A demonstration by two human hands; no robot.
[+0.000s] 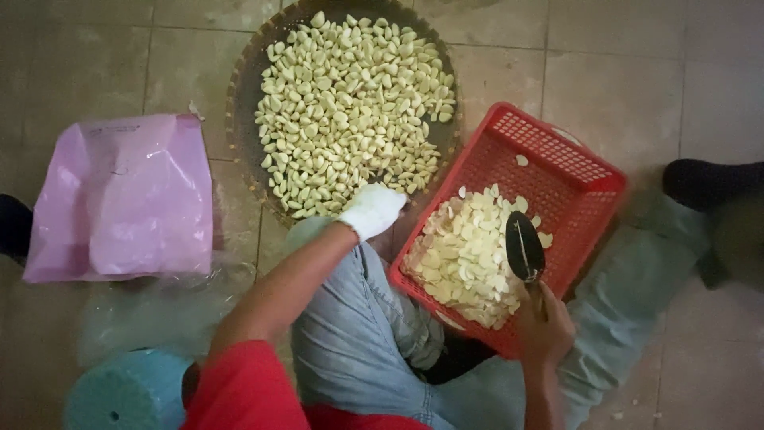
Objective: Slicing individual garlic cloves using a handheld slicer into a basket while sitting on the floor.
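My left hand (371, 209), in a white glove, reaches to the near edge of a round woven tray (243, 87) heaped with several peeled garlic cloves (350, 103); whether it holds a clove I cannot tell. My right hand (543, 328) grips the handle of a dark knife (524, 248), whose blade points up over a red plastic basket (573, 163). The basket holds a pile of cut garlic pieces (465, 259) in its near half. It rests against my legs in blue jeans (358, 326).
A pink plastic bag (123, 195) lies on the tiled floor at left, with clear plastic (151, 306) below it. A teal round stool (127, 390) is at the bottom left. Dark-socked feet show at the right edge (708, 181) and left edge (14, 227).
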